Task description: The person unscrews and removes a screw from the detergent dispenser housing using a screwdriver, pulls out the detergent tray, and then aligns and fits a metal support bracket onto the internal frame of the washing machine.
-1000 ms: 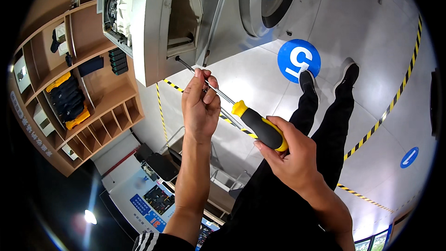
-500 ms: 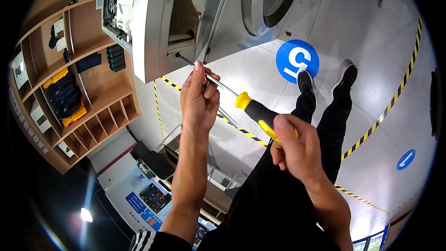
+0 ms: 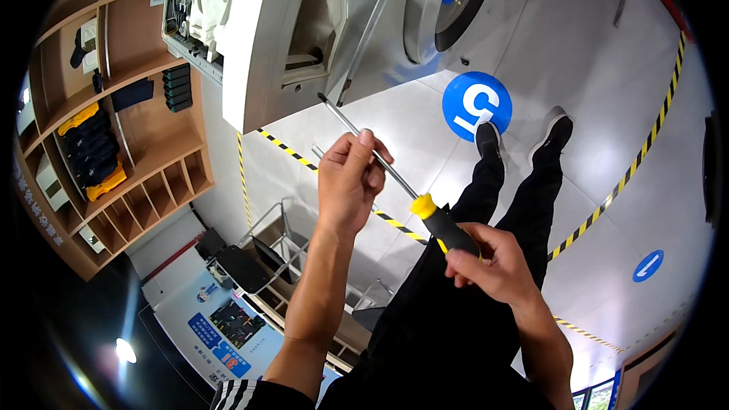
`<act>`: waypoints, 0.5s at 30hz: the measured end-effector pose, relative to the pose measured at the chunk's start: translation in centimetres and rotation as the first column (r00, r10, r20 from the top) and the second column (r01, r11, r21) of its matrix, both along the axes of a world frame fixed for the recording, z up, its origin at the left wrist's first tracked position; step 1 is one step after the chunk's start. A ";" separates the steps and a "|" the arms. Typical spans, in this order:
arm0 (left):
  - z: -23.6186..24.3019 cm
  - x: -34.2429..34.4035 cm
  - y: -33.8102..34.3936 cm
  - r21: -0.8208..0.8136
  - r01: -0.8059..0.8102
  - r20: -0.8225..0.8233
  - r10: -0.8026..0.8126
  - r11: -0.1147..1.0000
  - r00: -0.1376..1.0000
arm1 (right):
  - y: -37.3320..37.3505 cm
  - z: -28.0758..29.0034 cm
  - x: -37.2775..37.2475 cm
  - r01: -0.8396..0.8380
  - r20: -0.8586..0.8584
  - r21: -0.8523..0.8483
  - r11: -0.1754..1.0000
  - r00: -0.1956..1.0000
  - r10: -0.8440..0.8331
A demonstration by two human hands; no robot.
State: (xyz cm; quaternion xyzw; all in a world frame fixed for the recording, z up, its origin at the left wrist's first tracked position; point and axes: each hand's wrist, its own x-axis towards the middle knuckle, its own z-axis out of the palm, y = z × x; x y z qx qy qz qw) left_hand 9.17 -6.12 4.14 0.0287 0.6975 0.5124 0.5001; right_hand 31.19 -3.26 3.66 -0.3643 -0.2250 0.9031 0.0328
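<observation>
In the head view, I'm seeing the right hand (image 3: 495, 267) gripping the yellow-black screwdriver (image 3: 446, 231) by its handle, the left hand (image 3: 345, 188) curling closed around its shaft; I'd be guiding lightly, keeping the shaft straight. Some fingertips are hiding, and I'm not making out whether the tip, beside the grey machine (image 3: 266, 80), is touching

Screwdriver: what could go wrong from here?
1. The tip of the screwdriver shows at the lower edge of the machine, beside a small round spot. Contact is unclear, but pushing there might skid and scratch the machine.
2. The left hand pinches the bare shaft; a slip could knock it against that edge.
3. The right hand grips the handle's rear, so wobble may swing the tip.
</observation>
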 end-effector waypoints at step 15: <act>6.8 1.4 -1.2 0.261 0.188 0.216 -0.247 0.947 0.945 | 0.4 3.7 -1.7 -0.256 0.334 0.689 0.678 0.942 0.017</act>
